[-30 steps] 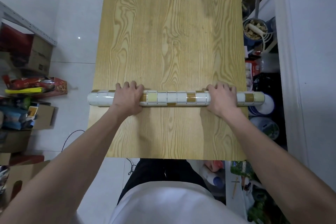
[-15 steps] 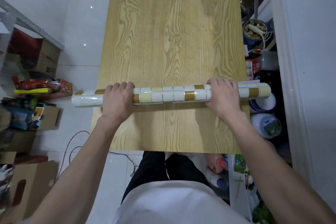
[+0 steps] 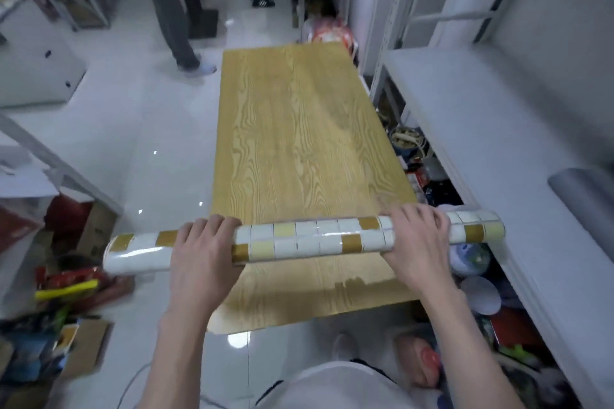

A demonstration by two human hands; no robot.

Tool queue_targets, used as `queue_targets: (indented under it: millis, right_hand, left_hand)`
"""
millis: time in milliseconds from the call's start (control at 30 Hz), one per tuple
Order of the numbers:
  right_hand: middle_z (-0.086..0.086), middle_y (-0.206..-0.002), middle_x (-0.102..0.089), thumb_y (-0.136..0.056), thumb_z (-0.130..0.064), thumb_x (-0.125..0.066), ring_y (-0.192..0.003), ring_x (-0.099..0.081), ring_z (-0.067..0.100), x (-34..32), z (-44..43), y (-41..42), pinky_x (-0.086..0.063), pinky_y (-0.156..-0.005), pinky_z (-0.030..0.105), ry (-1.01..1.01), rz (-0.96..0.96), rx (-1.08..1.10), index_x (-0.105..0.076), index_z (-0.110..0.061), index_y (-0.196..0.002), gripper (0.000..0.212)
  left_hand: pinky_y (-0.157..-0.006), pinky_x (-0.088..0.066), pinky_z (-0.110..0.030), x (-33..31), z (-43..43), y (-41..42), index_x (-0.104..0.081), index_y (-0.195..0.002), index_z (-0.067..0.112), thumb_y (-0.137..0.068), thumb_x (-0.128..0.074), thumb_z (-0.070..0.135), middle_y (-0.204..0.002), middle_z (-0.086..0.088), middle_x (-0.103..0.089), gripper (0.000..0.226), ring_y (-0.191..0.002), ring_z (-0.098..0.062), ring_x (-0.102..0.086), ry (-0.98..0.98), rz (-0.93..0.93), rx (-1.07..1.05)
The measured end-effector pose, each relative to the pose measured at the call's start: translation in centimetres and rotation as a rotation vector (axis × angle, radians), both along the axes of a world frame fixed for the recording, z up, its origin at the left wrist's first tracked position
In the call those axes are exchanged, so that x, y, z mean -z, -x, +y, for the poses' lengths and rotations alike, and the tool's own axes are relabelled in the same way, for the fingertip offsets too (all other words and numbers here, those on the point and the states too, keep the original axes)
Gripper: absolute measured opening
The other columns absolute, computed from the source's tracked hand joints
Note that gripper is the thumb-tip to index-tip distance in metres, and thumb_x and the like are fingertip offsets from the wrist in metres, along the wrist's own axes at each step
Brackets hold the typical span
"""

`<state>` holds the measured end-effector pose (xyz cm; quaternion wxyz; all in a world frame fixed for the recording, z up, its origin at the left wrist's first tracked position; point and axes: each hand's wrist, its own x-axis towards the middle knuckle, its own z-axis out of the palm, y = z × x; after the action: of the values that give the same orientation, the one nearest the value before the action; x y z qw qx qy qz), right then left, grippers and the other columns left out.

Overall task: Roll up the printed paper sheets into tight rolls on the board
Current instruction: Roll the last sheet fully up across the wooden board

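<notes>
A long roll of printed paper [image 3: 309, 239], white with gold and pale yellow squares, lies crosswise over the near end of the wood-grain board [image 3: 299, 149]. Both ends of the roll stick out past the board's sides. My left hand [image 3: 202, 252] grips the roll left of its middle. Near the roll's right end, my right hand [image 3: 415, 242] is closed over it. The roll looks lifted a little off the board, with its shadow on the wood beneath.
Two people's legs [image 3: 176, 10] stand on the floor beyond the board's far end. White shelving [image 3: 465, 129] runs along the right with tins and bags beneath it. Cardboard boxes and packets [image 3: 66, 285] clutter the floor at left.
The view has tilted up to show the room beyond the board. The roll has shifted left and risen slightly, and both hands have stayed closed on it.
</notes>
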<state>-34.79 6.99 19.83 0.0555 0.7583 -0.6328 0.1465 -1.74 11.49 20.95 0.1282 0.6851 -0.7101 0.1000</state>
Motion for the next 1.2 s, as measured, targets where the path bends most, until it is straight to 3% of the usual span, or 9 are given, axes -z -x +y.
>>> queue_targets:
  millis: [400, 500, 567, 667, 833, 933, 1033, 1200]
  right_hand:
    - [-0.007, -0.096, -0.061, -0.057, -0.026, -0.084, -0.095, -0.052, 0.025, -1.9, 21.5, -0.2, -0.031, -0.091, 0.039, 0.023, -0.034, 0.407, -0.064, -0.029, -0.104, 0.051]
    - [-0.006, -0.096, -0.061, -0.061, -0.037, -0.074, -0.095, -0.053, 0.026, -1.9, 26.8, 1.0, -0.032, -0.089, 0.041, 0.027, -0.039, 0.504, -0.064, -0.027, -0.105, 0.046]
    - [-0.006, -0.098, -0.061, -0.063, -0.045, -0.069, -0.095, -0.054, 0.025, -1.7, 30.3, 2.2, -0.032, -0.089, 0.041, 0.029, -0.027, 0.582, -0.064, -0.027, -0.105, 0.046]
    - [-0.007, -0.1, -0.062, -0.059, -0.044, -0.087, -0.096, -0.054, 0.023, -1.3, 35.9, 4.2, -0.031, -0.091, 0.039, -0.017, -0.002, 0.695, -0.063, -0.028, -0.106, 0.056]
    - [-0.008, -0.102, -0.062, -0.06, -0.042, -0.089, -0.097, -0.053, 0.02, -1.9, 47.3, 7.7, -0.031, -0.092, 0.038, 0.024, 0.006, 0.855, -0.063, -0.027, -0.109, 0.057]
    - [-0.005, -0.101, -0.063, -0.056, -0.046, -0.09, -0.096, -0.053, 0.023, -1.8, 55.5, 10.3, -0.03, -0.092, 0.04, 0.041, 0.016, 0.963, -0.063, -0.024, -0.109, 0.064]
    - [-0.005, -0.101, -0.063, -0.054, -0.037, -0.095, -0.096, -0.053, 0.024, -1.6, 64.6, 12.8, -0.031, -0.093, 0.04, 0.046, 0.037, 1.066, -0.063, -0.025, -0.108, 0.064]
    - [-0.004, -0.096, -0.063, -0.055, -0.035, -0.089, -0.094, -0.053, 0.026, -1.5, 77.6, 16.9, -0.032, -0.091, 0.043, 0.002, 0.032, 1.204, -0.066, -0.027, -0.11, 0.06]
  left_hand:
    - [-0.08, -0.039, -0.037, -1.5, 7.5, 0.3, -0.067, -0.098, 0.021, -0.057, -0.084, 0.016, -0.086, 0.003, -0.061, 0.044, -0.08, -0.028, -0.059, 0.008, 0.066, 0.416]
    - [-0.08, -0.039, -0.037, -1.3, 9.2, 2.9, -0.066, -0.099, 0.022, -0.06, -0.085, 0.028, -0.087, 0.004, -0.061, 0.043, -0.08, -0.028, -0.058, -0.008, 0.084, 0.543]
    - [-0.08, -0.04, -0.037, -1.1, 10.5, 5.0, -0.065, -0.099, 0.022, -0.059, -0.088, 0.032, -0.087, 0.004, -0.06, 0.047, -0.08, -0.027, -0.058, -0.025, 0.084, 0.621]
    - [-0.079, -0.04, -0.037, -0.9, 12.7, 8.6, -0.064, -0.098, 0.023, -0.054, -0.089, 0.026, -0.086, 0.005, -0.059, 0.051, -0.08, -0.026, -0.057, -0.057, 0.085, 0.733]
    - [-0.082, -0.041, -0.038, -1.2, 19.0, 16.2, -0.065, -0.101, 0.022, -0.055, -0.084, 0.017, -0.088, 0.003, -0.061, 0.051, -0.082, -0.027, -0.059, -0.058, 0.084, 0.921]
    - [-0.086, -0.042, -0.04, -1.3, 24.6, 21.6, -0.066, -0.104, 0.021, -0.06, -0.084, 0.021, -0.093, 0.002, -0.064, 0.048, -0.087, -0.027, -0.061, -0.06, 0.093, 1.04]
    - [-0.087, -0.042, -0.041, -1.3, 31.6, 26.9, -0.066, -0.106, 0.021, -0.06, -0.085, 0.032, -0.095, 0.002, -0.065, 0.05, -0.09, -0.027, -0.061, -0.078, 0.088, 1.144]
    - [-0.085, -0.041, -0.04, -0.9, 42.4, 34.2, -0.066, -0.106, 0.02, -0.055, -0.084, 0.032, -0.095, 0.001, -0.064, 0.055, -0.089, -0.028, -0.061, -0.056, 0.091, 1.301]
